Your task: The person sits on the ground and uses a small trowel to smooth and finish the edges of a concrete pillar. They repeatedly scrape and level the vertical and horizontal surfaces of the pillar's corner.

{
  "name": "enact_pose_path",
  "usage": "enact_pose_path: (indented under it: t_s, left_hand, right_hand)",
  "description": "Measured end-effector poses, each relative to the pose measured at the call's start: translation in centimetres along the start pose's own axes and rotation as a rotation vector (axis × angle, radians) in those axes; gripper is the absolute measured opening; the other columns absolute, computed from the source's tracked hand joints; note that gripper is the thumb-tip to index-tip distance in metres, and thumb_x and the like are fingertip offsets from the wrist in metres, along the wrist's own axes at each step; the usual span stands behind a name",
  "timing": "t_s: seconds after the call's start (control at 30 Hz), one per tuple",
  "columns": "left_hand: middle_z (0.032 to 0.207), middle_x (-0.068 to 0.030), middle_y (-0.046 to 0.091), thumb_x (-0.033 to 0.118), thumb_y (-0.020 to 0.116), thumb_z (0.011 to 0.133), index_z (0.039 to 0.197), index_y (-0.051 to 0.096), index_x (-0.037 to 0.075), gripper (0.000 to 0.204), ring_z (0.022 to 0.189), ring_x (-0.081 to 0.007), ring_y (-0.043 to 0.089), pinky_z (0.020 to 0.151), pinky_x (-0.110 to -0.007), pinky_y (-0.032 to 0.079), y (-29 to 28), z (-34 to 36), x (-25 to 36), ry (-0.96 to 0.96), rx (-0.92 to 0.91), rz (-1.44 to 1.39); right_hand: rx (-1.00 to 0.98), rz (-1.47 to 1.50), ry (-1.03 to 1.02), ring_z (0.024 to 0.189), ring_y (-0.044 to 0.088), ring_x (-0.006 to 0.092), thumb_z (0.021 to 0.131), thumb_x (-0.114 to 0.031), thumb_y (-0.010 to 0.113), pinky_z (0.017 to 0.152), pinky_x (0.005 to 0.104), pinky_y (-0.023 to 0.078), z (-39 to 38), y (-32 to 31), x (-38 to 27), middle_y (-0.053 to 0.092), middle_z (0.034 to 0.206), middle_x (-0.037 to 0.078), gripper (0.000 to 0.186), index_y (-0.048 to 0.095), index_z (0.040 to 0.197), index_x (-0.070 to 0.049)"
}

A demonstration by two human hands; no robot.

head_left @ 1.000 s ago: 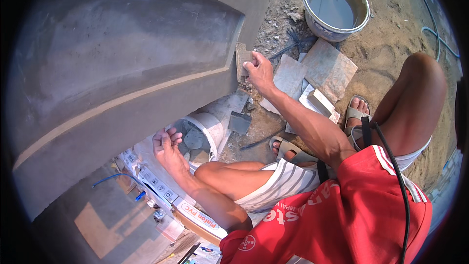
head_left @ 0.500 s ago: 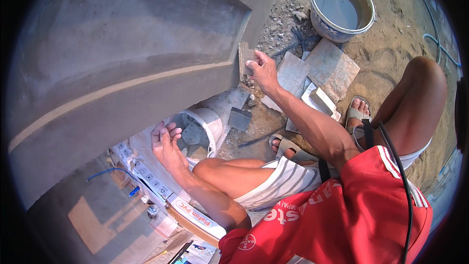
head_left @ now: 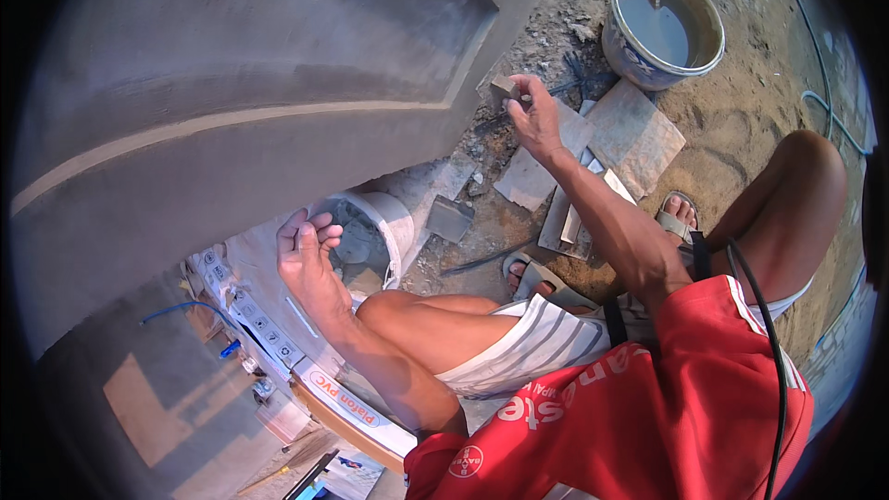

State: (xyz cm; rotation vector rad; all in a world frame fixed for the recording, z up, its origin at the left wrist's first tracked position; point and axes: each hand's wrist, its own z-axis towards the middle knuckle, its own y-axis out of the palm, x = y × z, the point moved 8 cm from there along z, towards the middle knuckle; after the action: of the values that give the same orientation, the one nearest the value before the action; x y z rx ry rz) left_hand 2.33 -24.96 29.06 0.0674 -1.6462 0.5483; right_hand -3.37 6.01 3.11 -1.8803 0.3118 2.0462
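Two hands working apart. I am seeing the right hand (head_left: 535,116), upper centre of the frame, pinching a small grey block (head_left: 505,88) against the corner of the plastered wall (head_left: 278,83), probably to rub that edge. The left hand (head_left: 306,255), centre left, is hanging loosely curled and holding nothing over the white mortar bucket (head_left: 394,222), kept close for reaching. A water basin (head_left: 662,23) is sitting upper right.

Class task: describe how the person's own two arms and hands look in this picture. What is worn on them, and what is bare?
Both forearms are bare, with no sleeves reaching them. The left hand and right hand wear no gloves, and no rings or watch can be made out. A red shirt with white lettering covers the body, above striped shorts. A black cable runs across the shirt.
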Motion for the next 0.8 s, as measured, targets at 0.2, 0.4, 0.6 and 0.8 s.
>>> enact_pose_path:
  t_s: [0.2,0.4,0.6,0.8]
  left_hand:
    - [0.091,-0.0131,0.065,0.013,0.057,0.094,0.113,0.054,-0.005,0.026,0.076,-0.0153,0.061,0.069,-0.025,0.048,-0.1,-0.1,0.0,0.013,-0.018,-0.020]
    - [0.091,-0.0132,0.065,0.014,0.057,0.094,0.113,0.054,-0.005,0.027,0.076,-0.0158,0.061,0.069,-0.026,0.048,-0.4,-0.3,0.1,0.001,-0.008,-0.002]
    - [0.091,-0.0132,0.065,0.014,0.058,0.094,0.114,0.054,-0.005,0.028,0.076,-0.0155,0.061,0.070,-0.025,0.048,-0.4,-0.2,-0.1,-0.002,-0.011,-0.022]
    - [0.092,-0.0130,0.066,0.012,0.058,0.094,0.113,0.053,-0.006,0.028,0.075,-0.0148,0.061,0.069,-0.025,0.048,-0.3,-0.2,-0.1,0.005,-0.018,-0.026]
  right_hand:
    - [0.017,0.035,-0.052,0.093,0.058,0.0319,0.078,0.004,0.060,0.082,0.0373,0.047,1.5,1.9,-0.9,0.058,0.098,0.016,0.033,0.055,0.110,-0.003]
    - [-0.009,-0.040,-0.066,0.092,0.057,0.0337,0.078,0.005,0.058,0.081,0.0392,0.046,1.3,2.7,-0.7,0.057,0.096,0.016,0.033,0.056,0.110,-0.003]
    - [-0.034,-0.143,-0.029,0.085,0.057,0.0285,0.079,0.004,0.058,0.078,0.0365,0.046,0.2,1.4,0.4,0.057,0.093,0.014,0.034,0.056,0.112,-0.003]
    - [0.122,0.129,0.134,0.083,0.060,0.0190,0.083,-0.001,0.059,0.075,0.0346,0.050,-0.8,0.1,1.5,0.061,0.096,0.009,0.032,0.055,0.114,-0.002]
